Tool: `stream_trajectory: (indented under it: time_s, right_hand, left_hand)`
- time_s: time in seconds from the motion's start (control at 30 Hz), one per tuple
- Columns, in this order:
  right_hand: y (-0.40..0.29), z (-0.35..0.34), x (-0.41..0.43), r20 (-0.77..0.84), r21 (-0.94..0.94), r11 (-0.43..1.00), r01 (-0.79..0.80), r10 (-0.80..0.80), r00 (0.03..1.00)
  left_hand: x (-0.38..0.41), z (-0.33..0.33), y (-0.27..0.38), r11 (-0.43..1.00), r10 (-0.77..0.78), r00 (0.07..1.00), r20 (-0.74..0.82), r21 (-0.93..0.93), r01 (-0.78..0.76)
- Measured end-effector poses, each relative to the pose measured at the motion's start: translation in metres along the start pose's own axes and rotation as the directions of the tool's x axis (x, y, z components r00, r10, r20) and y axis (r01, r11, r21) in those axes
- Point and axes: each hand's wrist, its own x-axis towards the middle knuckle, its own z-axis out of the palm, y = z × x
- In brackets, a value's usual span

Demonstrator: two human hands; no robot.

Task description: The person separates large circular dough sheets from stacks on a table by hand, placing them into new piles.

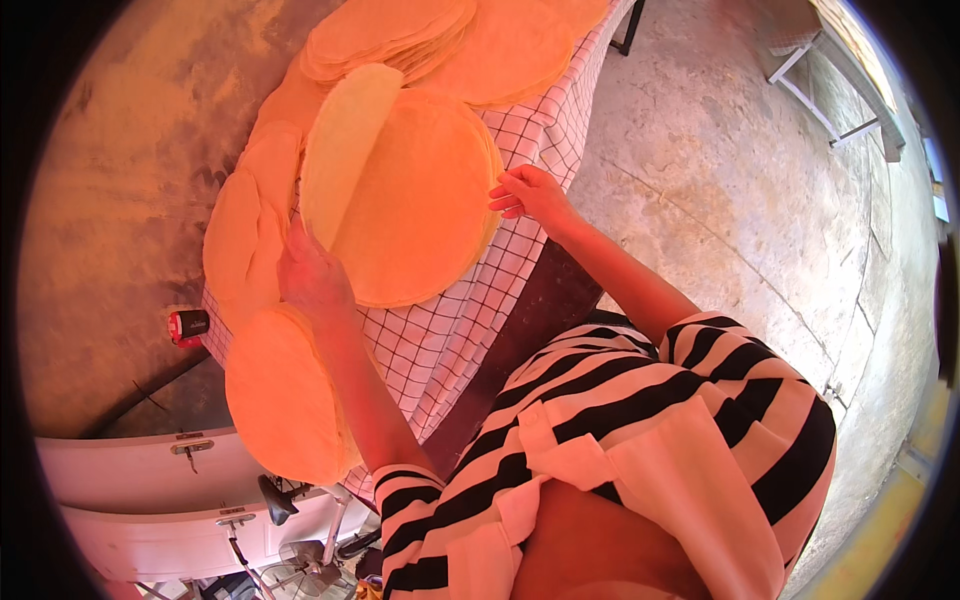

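Note:
A large stack of thin round sheets (420,202), flat like wrappers or wafers, lies before me on a checked cloth (517,142). On its left side a paler sheet (349,142) stands raised and bent over. My left hand (319,277) grips this sheet near its lower end; the fingertips are partly hidden. At the stack's right edge is my right hand (532,199), its fingers loosely curled and a little apart. The fingertips are at the rim, and I cannot tell whether they press on it.
More round sheets are piled at the back (390,37), along the left (232,232) and at the near left (285,397). A red and black object (187,326) is by the table's left corner. White doors or panels (150,472), a bicycle saddle (277,499) and a fan (304,566) stand lower left.

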Motion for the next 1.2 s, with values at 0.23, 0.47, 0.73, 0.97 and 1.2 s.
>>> stream_trajectory:
  time_s: [0.23, 0.47, 0.73, 0.97, 1.2]
  right_hand:
    - [0.011, -0.004, 0.004, -0.017, 0.223, 0.974, -0.038, 0.043, 0.999]
    - [0.014, 0.005, 0.005, -0.080, 0.110, 0.993, -0.052, 0.061, 0.995]
    - [0.021, 0.017, 0.006, -0.053, 0.085, 0.995, -0.050, 0.054, 0.997]
    - [0.023, 0.035, 0.004, 0.074, 0.081, 0.981, -0.179, 0.173, 0.982]
    - [0.017, 0.029, 0.008, 0.209, 0.061, 0.993, -0.099, 0.084, 0.974]
  left_hand:
    - [-0.059, 0.065, 0.019, 0.977, 0.192, 0.960, 0.203, -0.135, -0.167]
    - [-0.098, 0.120, 0.050, 0.936, 0.353, 0.933, 0.073, -0.047, -0.350]
    - [-0.100, 0.126, 0.050, 0.951, 0.301, 0.951, 0.065, -0.087, -0.295]
    - [-0.099, 0.114, 0.053, 0.939, 0.255, 0.963, 0.089, -0.261, -0.224]
    - [-0.074, 0.110, 0.034, 0.983, 0.179, 0.950, 0.254, -0.003, -0.184]
